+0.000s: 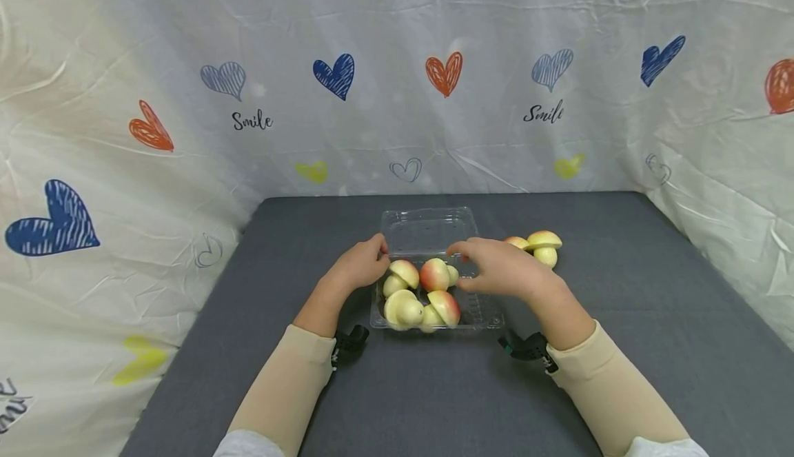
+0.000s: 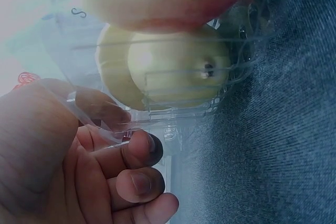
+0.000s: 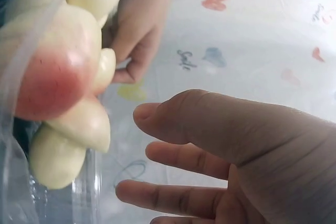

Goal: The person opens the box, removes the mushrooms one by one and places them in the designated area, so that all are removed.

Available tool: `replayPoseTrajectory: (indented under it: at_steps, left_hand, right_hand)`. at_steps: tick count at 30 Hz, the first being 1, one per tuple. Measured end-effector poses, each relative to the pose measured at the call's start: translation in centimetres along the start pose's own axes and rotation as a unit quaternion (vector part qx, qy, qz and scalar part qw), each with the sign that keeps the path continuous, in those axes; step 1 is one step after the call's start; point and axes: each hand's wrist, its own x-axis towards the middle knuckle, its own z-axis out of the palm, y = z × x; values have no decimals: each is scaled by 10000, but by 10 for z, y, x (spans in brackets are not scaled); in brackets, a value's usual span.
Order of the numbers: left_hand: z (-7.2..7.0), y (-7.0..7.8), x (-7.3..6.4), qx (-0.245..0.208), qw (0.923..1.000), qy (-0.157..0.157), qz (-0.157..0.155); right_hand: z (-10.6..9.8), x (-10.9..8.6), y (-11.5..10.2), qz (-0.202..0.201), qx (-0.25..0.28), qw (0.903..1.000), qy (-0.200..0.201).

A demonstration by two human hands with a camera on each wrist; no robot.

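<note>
A clear plastic clamshell box (image 1: 490,316) lies with its lid (image 1: 428,226) folded back. Several mushroom-shaped pieces, pale yellow with red-blushed caps, fill its left part; one blushed cap (image 3: 55,66) is large in the right wrist view. My left hand (image 1: 362,264) pinches the box's back left edge between thumb and curled fingers, and the left wrist view shows a pale mushroom piece (image 2: 178,72) through the plastic wall. Above the box's right part, my right hand (image 1: 505,267) holds nothing, thumb and fingers spread apart beside the back right mushroom piece (image 1: 435,275).
Two more mushroom pieces (image 1: 544,240) lie on the dark grey tabletop (image 1: 428,395) beyond my right hand, one partly hidden by it. A white curtain (image 1: 384,23) printed with hearts hangs behind the table and along both sides.
</note>
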Motion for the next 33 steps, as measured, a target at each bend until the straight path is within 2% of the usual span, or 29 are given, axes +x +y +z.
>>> replayPoseTrajectory:
  at_steps: [8, 18, 25, 33]
  left_hand:
    - [1, 0, 0, 1, 10000, 6, -22]
    - [1, 1, 0, 11, 10000, -3, -53]
    - [1, 1, 0, 10, 9999, -54, -88]
    - [1, 0, 1, -5, 9999, -62, -79]
  right_hand:
    - [9, 0, -13, -303, -75, 9993, -200]
    - [23, 2, -27, -205, -171, 9984, -508]
    - [32, 3, -31, -59, -474, 9980, -410]
    - [32, 4, -32, 103, -545, 9976, -417]
